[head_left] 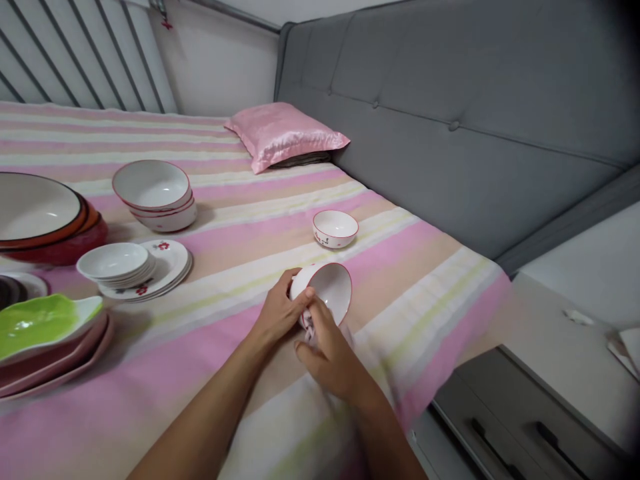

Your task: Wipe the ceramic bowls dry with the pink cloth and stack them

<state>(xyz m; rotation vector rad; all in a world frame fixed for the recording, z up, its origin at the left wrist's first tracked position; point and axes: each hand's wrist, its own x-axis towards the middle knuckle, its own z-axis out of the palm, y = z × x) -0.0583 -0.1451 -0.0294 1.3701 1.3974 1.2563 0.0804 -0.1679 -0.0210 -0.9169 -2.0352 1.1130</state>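
Over the near edge of the bed point(210, 353), two hands work at a bowl point(334, 291) with a red rim. The bowl lies tipped on its side, its white inside turned to the right and slightly toward the viewer. The left hand point(284, 308) holds it from the left, curled around the outer wall with the thumb close to the rim. The right hand point(329, 347) is half closed on a pale cloth point(311, 332), its fingers against the near side of the bowl and its thumb set apart below; part of the cloth is hidden by the fingers and blurred

Just beyond, a smaller-looking bowl point(335, 231) with a red rim and a small printed pattern stands upright on the striped cover, near the held one but apart from it. Well to the left, a bowl stack point(159, 200) rests behind some flowered plates point(173, 257), on which small dishes point(116, 262) are piled. Farther left sit red pans point(80, 248), nested, and nearer the viewer a green dish point(43, 325) lies on pink trays point(95, 357). A pink pillow point(287, 133) lies by the grey headboard point(450, 80), and a drawer unit point(530, 393) stands to the right of the bed
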